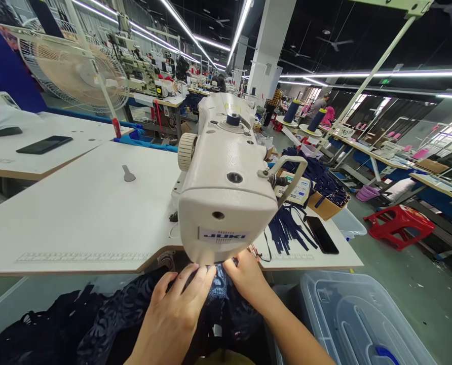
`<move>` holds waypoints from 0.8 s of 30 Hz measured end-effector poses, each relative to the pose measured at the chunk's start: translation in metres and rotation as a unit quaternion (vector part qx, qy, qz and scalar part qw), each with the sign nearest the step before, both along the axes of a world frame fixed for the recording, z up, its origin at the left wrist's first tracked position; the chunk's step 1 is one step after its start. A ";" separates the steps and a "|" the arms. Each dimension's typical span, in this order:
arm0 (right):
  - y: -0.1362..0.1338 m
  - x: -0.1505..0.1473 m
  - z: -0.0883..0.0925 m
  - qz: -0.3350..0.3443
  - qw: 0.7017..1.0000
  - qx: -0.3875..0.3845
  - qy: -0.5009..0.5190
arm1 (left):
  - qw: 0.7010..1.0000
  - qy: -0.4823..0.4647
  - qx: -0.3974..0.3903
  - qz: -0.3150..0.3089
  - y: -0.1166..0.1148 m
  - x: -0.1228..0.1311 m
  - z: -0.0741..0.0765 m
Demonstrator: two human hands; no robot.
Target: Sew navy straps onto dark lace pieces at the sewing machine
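1. Head view, counting round the clock from the single sewing machine (228,203): the cloth (218,286) lies at six o'clock, between the hands and running under the machine's head. It is dark navy, with a brighter blue, lacy patch in the gap and one small pale tag (217,330) below.
2. Two hands meet the cloth. The left hand (182,299), at seven o'clock, spreads its bent fingers over it; whether it pinches or only presses, I cannot tell.
3. The right hand (247,276), near six o'clock, curls its fingers at the cloth; its fingertips are partly hidden, so I cannot tell how firmly it grips.
4. Two phones: one (45,144) near nine, one (322,235) between three and four.
5. Two thread cones (317,120) near two; one fan (85,76) at ten; one red stool (401,225) at three.
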State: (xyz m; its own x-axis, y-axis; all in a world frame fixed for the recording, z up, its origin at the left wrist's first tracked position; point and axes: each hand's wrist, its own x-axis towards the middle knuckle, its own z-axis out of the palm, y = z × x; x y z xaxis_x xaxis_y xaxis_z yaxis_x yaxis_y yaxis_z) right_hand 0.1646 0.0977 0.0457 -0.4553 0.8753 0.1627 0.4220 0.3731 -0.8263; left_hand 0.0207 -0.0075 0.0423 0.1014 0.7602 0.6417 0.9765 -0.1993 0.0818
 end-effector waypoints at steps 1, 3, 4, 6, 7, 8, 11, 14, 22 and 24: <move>0.000 0.000 0.000 0.000 1.000 0.000 0.000 | 1.000 0.007 -0.001 -0.005 0.000 -0.002 0.000; 0.000 -0.001 -0.001 -0.001 1.000 -0.001 -0.002 | 0.999 0.041 -0.012 -0.014 0.000 -0.007 0.001; 0.001 -0.001 -0.001 -0.001 1.000 0.000 -0.003 | 0.997 0.065 -0.018 -0.022 -0.001 -0.009 0.002; 0.001 -0.001 -0.002 -0.001 1.000 0.003 -0.002 | 0.995 0.088 -0.023 -0.029 -0.001 -0.012 0.003; 0.001 -0.001 -0.002 -0.001 1.000 0.006 0.001 | 0.996 0.085 -0.021 -0.026 -0.001 -0.012 0.003; 0.001 -0.001 -0.002 -0.002 1.000 0.008 0.004 | 0.996 0.078 -0.021 -0.023 -0.001 -0.012 0.004; 0.002 0.000 -0.003 -0.002 1.000 0.004 0.011 | 0.997 0.067 -0.021 -0.037 0.001 -0.009 0.008; 0.003 0.003 -0.004 0.001 1.000 -0.007 0.016 | 0.995 0.069 -0.006 -0.067 0.004 -0.006 0.013; 0.003 0.005 -0.009 -0.012 0.998 -0.029 0.055 | 0.992 0.107 -0.009 -0.066 0.002 -0.001 0.016; -0.001 0.005 -0.007 -0.013 0.997 -0.032 0.063 | 0.993 0.091 -0.006 -0.074 0.002 -0.004 0.013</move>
State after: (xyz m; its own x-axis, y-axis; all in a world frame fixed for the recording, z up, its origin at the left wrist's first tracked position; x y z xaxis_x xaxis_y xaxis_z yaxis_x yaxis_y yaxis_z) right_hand 0.1699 0.0969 0.0386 -0.4118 0.8969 0.1610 0.3231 0.3089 -0.8945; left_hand 0.0170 -0.0050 0.0555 0.3257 0.7359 0.5936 0.9357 -0.3410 -0.0906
